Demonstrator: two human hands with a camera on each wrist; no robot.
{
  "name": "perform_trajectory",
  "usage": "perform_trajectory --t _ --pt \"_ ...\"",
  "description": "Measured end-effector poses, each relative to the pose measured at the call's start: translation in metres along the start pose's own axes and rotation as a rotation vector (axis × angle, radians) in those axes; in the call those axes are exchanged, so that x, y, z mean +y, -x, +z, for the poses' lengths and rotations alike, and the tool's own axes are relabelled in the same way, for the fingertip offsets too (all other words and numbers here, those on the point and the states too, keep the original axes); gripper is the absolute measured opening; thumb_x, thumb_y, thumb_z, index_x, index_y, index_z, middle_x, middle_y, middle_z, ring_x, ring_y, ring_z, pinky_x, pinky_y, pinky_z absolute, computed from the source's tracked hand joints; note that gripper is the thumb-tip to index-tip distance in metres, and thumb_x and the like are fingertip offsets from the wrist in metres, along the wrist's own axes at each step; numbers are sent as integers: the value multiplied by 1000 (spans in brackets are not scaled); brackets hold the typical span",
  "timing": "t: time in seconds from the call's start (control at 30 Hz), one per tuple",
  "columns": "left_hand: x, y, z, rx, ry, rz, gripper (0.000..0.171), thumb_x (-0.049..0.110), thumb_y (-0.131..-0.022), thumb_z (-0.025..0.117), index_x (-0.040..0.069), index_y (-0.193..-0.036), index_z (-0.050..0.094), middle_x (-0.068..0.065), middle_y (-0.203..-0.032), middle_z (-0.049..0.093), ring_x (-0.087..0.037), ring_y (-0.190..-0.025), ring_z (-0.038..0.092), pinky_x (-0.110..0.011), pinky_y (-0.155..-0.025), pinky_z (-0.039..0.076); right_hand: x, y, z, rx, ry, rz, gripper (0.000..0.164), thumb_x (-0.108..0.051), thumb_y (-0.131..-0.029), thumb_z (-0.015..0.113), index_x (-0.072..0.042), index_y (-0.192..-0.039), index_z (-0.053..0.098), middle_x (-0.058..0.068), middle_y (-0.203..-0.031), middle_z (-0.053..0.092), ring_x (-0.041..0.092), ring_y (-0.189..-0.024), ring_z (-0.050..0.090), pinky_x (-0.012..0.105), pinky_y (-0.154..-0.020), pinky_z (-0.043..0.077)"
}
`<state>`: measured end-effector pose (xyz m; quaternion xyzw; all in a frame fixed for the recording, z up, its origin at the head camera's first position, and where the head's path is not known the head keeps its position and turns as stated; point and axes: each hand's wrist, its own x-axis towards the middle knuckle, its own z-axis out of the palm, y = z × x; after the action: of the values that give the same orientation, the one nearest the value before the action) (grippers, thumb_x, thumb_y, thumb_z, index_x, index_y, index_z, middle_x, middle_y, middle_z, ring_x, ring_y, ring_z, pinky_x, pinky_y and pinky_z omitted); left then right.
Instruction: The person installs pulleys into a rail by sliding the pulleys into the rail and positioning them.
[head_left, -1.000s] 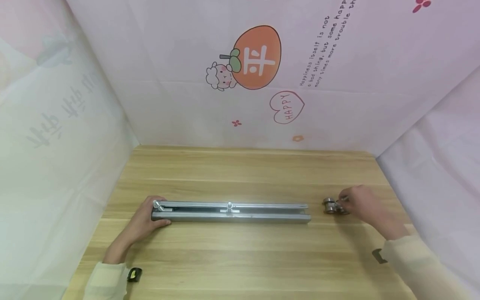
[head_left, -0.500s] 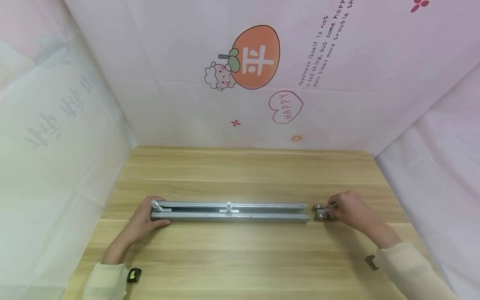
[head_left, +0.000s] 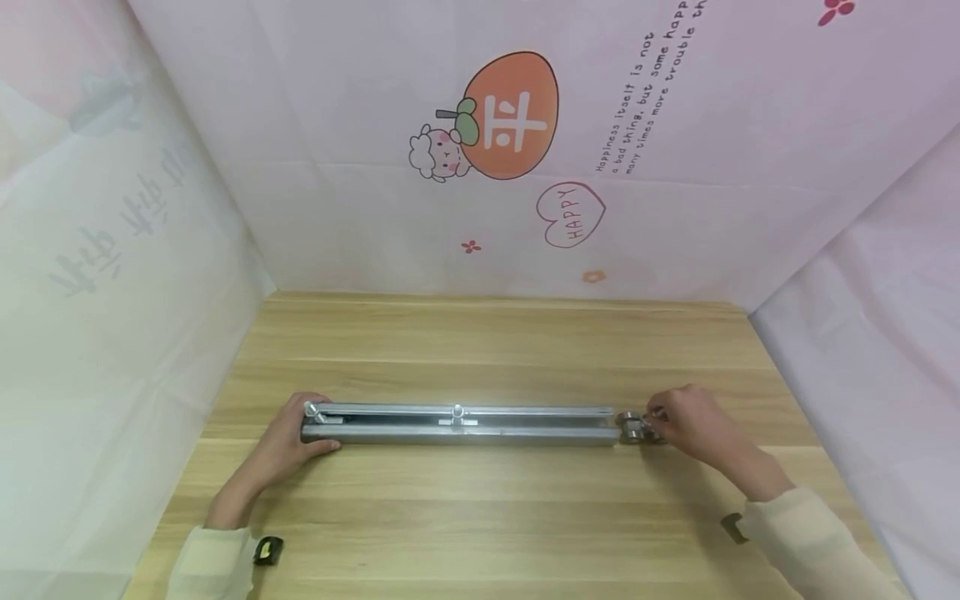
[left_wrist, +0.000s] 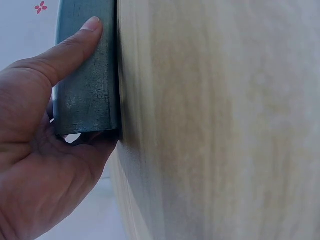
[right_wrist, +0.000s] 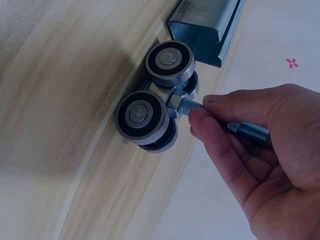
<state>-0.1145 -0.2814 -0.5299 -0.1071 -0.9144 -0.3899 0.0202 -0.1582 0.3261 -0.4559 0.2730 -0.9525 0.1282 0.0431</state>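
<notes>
A channel-shaped metal rail (head_left: 525, 437) lies lengthwise on the table, its slot facing up. My left hand (head_left: 288, 437) grips its left end; in the left wrist view the thumb lies along the side wall and the other fingers reach round behind. Just off the right end is a roller trolley (head_left: 632, 428) with several black-and-steel wheels (right_wrist: 142, 117). My right hand (head_left: 697, 421) pinches the trolley's threaded bolt (right_wrist: 189, 106) between thumb and fingers. A second threaded piece (right_wrist: 252, 131) shows within that hand. Whether the trolley touches the rail, I cannot tell.
Two bolt fittings sit in the slot, one at the left end (head_left: 317, 412) and another near the middle (head_left: 458, 415). The wooden table (head_left: 480, 517) is walled by a printed cloth (head_left: 375, 225) behind and plain-looking cloth at both sides.
My right hand has moved left with the trolley, bringing it from well away to the rail's right end. The left hand and rail have stayed put.
</notes>
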Motion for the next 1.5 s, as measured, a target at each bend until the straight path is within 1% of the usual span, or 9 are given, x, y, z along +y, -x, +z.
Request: perform_trajectory --t 0.1,0.3,0.5,0.73,0.87,1.07,1.27,1.5 --pt "0 0 0 4 -3 3 64 17 -71 84 0 -124 53 -20 -123 53 -37 -114 51 -56 -99 38 -2 -1 0 -4 1 -3 8 -2 -70 76 -3 -78 74 8 -73 72 13 -61 64 28 -56 56" --pt "1 1 -1 11 -9 14 63 17 -71 84 0 -123 53 -20 -123 53 -37 -113 52 -56 -98 39 -6 -2 1 -10 -15 1 10 0 -70 75 -3 -79 74 7 -74 72 11 -61 64 25 -56 55" --pt "0 1 0 3 -6 8 63 16 -71 84 0 -124 53 -20 -123 53 -37 -114 51 -56 -99 39 -9 -4 3 0 10 -8 8 -3 -71 76 -5 -79 75 6 -74 72 12 -61 64 30 -57 56" --pt "0 1 1 3 -3 7 64 16 -71 84 0 -124 53 -20 -123 53 -37 -114 51 -56 -99 39 -12 -7 4 -7 6 -10 7 -4 -72 76 -7 -79 74 3 -74 72 11 -62 63 30 -58 56" --pt "0 1 0 0 -8 3 64 18 -72 84 -1 -125 52 -20 -123 53 -37 -114 51 -56 -99 38 -13 -9 6 -7 -10 -2 7 -4 -73 76 -6 -79 75 4 -74 73 12 -63 65 29 -58 57" --pt "1 1 -2 -3 -8 0 64 22 -72 83 0 -124 52 -20 -123 53 -37 -113 52 -57 -98 39 -16 -8 6 -16 -38 24 7 -2 -74 75 -4 -80 75 6 -75 73 10 -61 65 26 -56 56" --pt "0 1 0 -8 -10 -8 65 22 -72 84 0 -124 53 -20 -123 53 -37 -114 52 -56 -99 39 -18 -8 7 -14 -35 34 7 -1 -73 75 -4 -80 75 7 -75 73 12 -62 66 27 -56 56" --pt "4 1 -1 4 -12 -3 64 21 -71 84 -1 -124 53 -21 -122 54 -37 -112 52 -57 -98 39 -20 -7 7 5 -37 26 8 -2 -72 76 -4 -79 75 7 -75 73 13 -62 66 27 -57 56"
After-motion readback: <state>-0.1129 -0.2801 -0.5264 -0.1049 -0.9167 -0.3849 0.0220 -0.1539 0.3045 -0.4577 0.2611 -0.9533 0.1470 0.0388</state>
